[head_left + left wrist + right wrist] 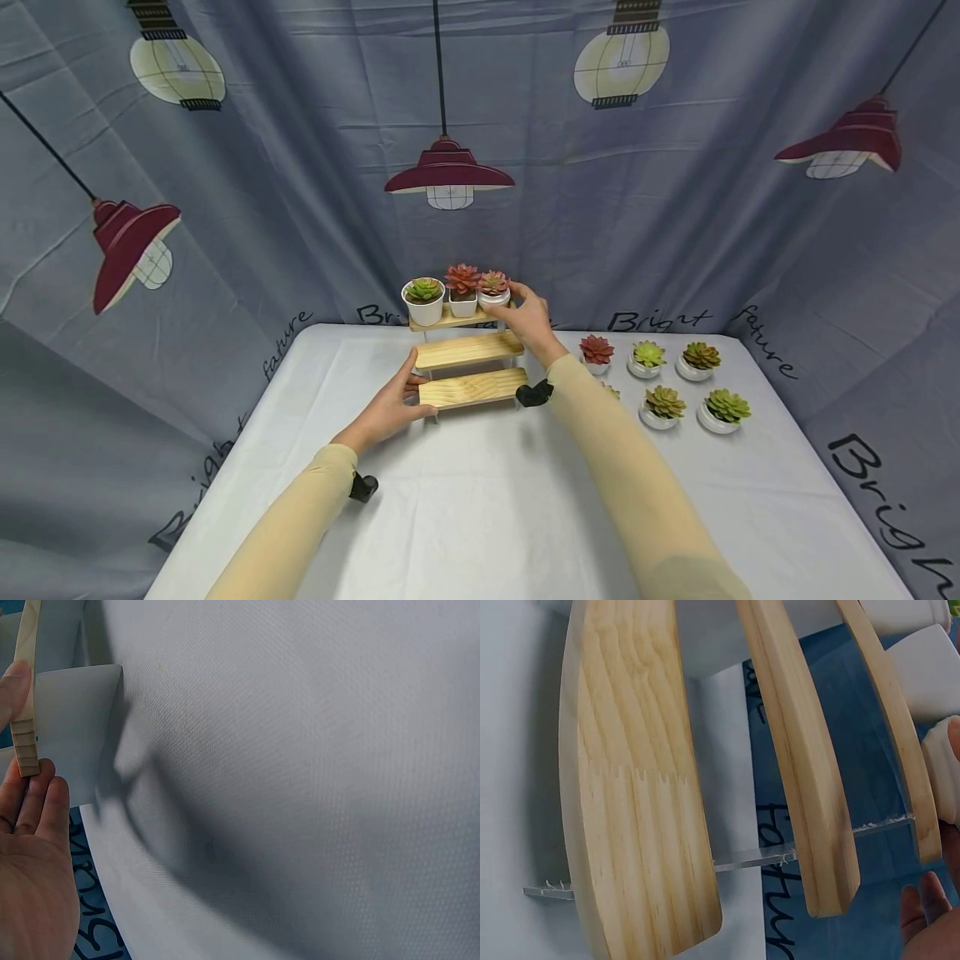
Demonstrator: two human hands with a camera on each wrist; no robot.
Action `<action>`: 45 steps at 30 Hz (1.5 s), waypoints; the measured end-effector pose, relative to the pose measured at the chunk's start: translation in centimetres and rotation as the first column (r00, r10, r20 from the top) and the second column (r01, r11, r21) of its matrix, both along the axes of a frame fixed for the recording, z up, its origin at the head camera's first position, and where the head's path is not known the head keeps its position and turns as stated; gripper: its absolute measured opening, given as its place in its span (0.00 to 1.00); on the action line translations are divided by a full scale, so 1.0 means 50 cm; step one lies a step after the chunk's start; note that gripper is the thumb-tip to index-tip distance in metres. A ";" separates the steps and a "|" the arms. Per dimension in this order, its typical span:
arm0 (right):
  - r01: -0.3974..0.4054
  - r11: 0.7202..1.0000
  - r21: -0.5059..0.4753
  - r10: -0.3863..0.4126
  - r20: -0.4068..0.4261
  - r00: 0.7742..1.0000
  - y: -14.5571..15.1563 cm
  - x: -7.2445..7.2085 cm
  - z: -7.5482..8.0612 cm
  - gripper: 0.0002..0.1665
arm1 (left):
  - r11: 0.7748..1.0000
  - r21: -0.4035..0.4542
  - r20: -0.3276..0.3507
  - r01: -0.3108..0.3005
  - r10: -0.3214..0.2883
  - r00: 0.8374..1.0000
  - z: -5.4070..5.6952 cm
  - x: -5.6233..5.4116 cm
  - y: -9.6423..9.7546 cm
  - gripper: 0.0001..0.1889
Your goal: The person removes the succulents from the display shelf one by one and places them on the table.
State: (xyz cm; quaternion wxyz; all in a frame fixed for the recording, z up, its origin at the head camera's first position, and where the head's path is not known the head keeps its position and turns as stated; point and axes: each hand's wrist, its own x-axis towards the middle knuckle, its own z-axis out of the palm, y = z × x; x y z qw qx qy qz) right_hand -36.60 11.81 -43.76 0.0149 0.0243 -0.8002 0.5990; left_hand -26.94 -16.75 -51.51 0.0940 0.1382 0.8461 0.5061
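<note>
A three-tier wooden plant stand (471,350) with clear side supports stands toward the back of the table. My left hand (390,410) grips the left end of its lowest board (25,742), thumb on one face and fingers at the end. At the top tier's right end, my right hand (531,321) holds a small round white pot (943,769) with a pink succulent (494,282). Beside it on that tier are a red succulent (462,279) in a square white pot and a green succulent (425,290) in a larger white pot. The two lower boards carry no pots.
Several potted succulents are grouped at the table's right, including a red one (597,350), a bright green one (647,354) and another green one (727,407). A grey-blue curtain (337,208) with printed lamps hangs behind the white-covered table (465,517).
</note>
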 end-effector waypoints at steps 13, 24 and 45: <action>0.017 1.000 -0.018 -0.018 -0.041 0.999 -0.004 -0.007 -0.006 0.50 | 1.000 -0.001 0.014 -0.006 0.006 1.000 0.005 0.001 0.000 0.62; -0.011 1.000 0.008 0.011 -0.073 0.997 0.030 0.010 0.018 0.51 | 1.000 -0.022 0.011 -0.014 0.014 1.000 0.008 0.004 0.003 0.62; -0.012 0.989 0.145 0.032 -0.138 0.990 0.173 0.113 0.052 0.51 | 1.000 -0.018 0.006 0.002 -0.002 1.000 0.009 0.005 0.002 0.62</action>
